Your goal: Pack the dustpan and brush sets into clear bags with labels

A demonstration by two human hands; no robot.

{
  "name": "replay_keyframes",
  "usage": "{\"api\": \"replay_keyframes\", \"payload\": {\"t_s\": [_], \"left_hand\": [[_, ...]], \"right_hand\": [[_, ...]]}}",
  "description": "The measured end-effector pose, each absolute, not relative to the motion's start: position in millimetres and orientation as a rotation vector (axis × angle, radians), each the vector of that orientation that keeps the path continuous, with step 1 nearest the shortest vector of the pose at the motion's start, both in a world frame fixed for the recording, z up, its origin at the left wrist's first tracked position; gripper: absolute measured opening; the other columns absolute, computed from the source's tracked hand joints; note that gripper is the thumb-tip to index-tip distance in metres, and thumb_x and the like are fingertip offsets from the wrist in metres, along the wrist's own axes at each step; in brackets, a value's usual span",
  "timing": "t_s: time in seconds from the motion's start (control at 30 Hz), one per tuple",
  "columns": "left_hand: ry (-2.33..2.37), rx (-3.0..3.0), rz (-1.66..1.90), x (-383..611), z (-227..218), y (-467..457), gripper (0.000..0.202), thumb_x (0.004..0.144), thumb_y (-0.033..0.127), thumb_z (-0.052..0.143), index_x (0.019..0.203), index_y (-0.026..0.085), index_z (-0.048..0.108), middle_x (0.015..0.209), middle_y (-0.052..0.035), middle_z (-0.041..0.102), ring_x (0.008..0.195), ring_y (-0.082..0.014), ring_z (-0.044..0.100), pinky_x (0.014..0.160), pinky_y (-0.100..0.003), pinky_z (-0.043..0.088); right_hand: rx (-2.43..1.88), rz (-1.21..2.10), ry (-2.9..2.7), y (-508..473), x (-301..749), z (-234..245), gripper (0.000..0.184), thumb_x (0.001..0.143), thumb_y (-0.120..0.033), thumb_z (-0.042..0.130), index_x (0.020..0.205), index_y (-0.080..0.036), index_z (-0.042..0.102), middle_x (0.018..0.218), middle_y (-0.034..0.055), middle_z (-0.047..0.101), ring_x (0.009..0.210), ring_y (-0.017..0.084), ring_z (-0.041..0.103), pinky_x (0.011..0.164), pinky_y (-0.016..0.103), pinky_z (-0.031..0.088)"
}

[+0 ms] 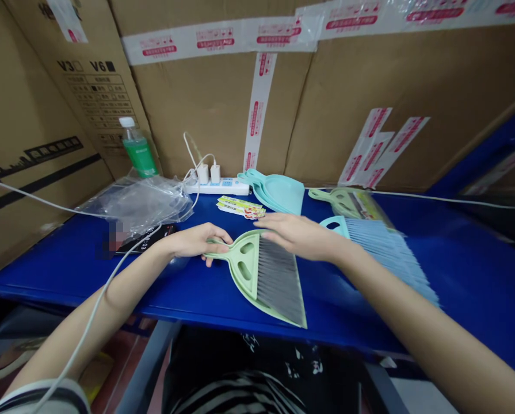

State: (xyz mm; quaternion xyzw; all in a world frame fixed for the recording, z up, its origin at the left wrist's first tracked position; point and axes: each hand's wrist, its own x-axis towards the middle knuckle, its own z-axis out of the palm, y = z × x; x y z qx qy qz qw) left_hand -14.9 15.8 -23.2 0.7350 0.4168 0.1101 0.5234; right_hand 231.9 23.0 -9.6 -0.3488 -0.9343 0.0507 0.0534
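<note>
My left hand (201, 240) is closed around the handles of a light green hand brush (248, 267) and its matching dustpan (278, 315). The brush lies nested in the pan, grey bristles pointing right. My right hand (298, 234) is stretched out flat at the far edge of the bristles, with nothing held in it. Just beyond its fingertips lie several colourful printed labels (240, 207). Under my right forearm and to its right is a blue brush (382, 247) with pale blue bristles, partly hidden.
Blue dustpans (283, 192) are stacked at the back beside a white power strip (222, 186). A bagged green brush set (347, 201) lies at back right. Clear plastic bags (149, 198), a phone (153, 238) and a green-labelled bottle (138, 150) occupy the left. A white cable (106, 287) crosses my left arm.
</note>
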Motion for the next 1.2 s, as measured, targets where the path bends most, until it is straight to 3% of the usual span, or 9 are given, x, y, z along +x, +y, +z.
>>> {"api": "replay_keyframes", "payload": {"t_s": [0.1, 0.17, 0.4, 0.63, 0.77, 0.93, 1.07, 1.2], "left_hand": [[1.015, 1.756, 0.258, -15, -22, 15, 0.041, 0.074, 0.049, 0.069, 0.093, 0.013, 0.063, 0.064, 0.0029, 0.062, 0.045, -0.0077, 0.055, 0.043, -0.018, 0.035], [1.015, 1.756, 0.255, -15, -21, 14, 0.041, 0.074, 0.049, 0.069, 0.093, 0.013, 0.063, 0.064, 0.0031, 0.061, 0.044, -0.0072, 0.054, 0.043, -0.018, 0.035], [0.968, 1.744, 0.250, -14, -21, 14, 0.039, 0.076, 0.048, 0.068, 0.094, 0.014, 0.062, 0.067, 0.0028, 0.062, 0.041, -0.0048, 0.050, 0.045, -0.019, 0.038], [0.960, 1.769, 0.242, -16, -24, 14, 0.037, 0.078, 0.046, 0.066, 0.094, 0.013, 0.063, 0.066, 0.0030, 0.061, 0.042, -0.0049, 0.051, 0.046, -0.019, 0.038], [0.961, 1.789, 0.235, -15, -23, 15, 0.040, 0.078, 0.049, 0.065, 0.095, 0.012, 0.062, 0.066, 0.0023, 0.061, 0.041, -0.0053, 0.051, 0.044, -0.019, 0.038], [0.970, 1.795, 0.217, -14, -22, 14, 0.039, 0.079, 0.048, 0.064, 0.096, 0.012, 0.061, 0.066, 0.0031, 0.060, 0.039, -0.0050, 0.050, 0.042, -0.019, 0.037], [0.988, 1.786, 0.213, -13, -21, 13, 0.035, 0.080, 0.045, 0.064, 0.095, 0.014, 0.061, 0.065, 0.0045, 0.059, 0.039, -0.0045, 0.049, 0.043, -0.018, 0.037], [0.990, 1.774, 0.198, -12, -21, 13, 0.037, 0.080, 0.047, 0.063, 0.094, 0.013, 0.061, 0.063, 0.0051, 0.058, 0.040, -0.0048, 0.050, 0.044, -0.018, 0.038]], "right_hand": [[-1.399, -0.179, -2.869, 42, 213, 3, 0.037, 0.092, -0.017, 0.036, 0.113, -0.012, 0.067, 0.113, 0.0165, 0.068, 0.104, 0.030, 0.062, 0.082, 0.041, 0.048], [-1.456, -0.226, -2.864, 52, 202, 7, 0.035, 0.087, -0.009, 0.039, 0.103, -0.009, 0.070, 0.102, 0.0182, 0.070, 0.095, 0.030, 0.065, 0.076, 0.038, 0.048], [-1.435, -0.303, -2.885, 64, 194, -2, 0.034, 0.082, -0.002, 0.041, 0.091, -0.009, 0.073, 0.094, 0.0185, 0.072, 0.089, 0.028, 0.066, 0.074, 0.035, 0.046], [-1.371, -0.369, -2.892, 66, 194, -9, 0.030, 0.085, -0.003, 0.043, 0.093, -0.007, 0.072, 0.094, 0.0194, 0.071, 0.094, 0.028, 0.065, 0.078, 0.033, 0.042], [-1.360, -0.388, -2.839, 66, 197, -9, 0.030, 0.088, -0.006, 0.041, 0.098, -0.010, 0.069, 0.098, 0.0172, 0.071, 0.093, 0.026, 0.065, 0.072, 0.031, 0.040], [-1.423, -0.387, -2.770, 52, 204, 3, 0.028, 0.090, -0.012, 0.039, 0.102, -0.011, 0.064, 0.087, 0.0150, 0.070, 0.077, 0.024, 0.063, 0.058, 0.030, 0.031], [-1.405, -0.304, -2.790, 36, 212, 14, 0.026, 0.091, -0.016, 0.037, 0.103, -0.013, 0.060, 0.071, 0.0075, 0.064, 0.061, 0.019, 0.055, 0.053, 0.029, 0.023], [-1.351, -0.090, -2.834, 24, 230, 16, 0.024, 0.091, -0.019, 0.037, 0.097, -0.017, 0.059, 0.060, 0.0010, 0.055, 0.052, 0.015, 0.045, 0.051, 0.026, 0.024]]}}
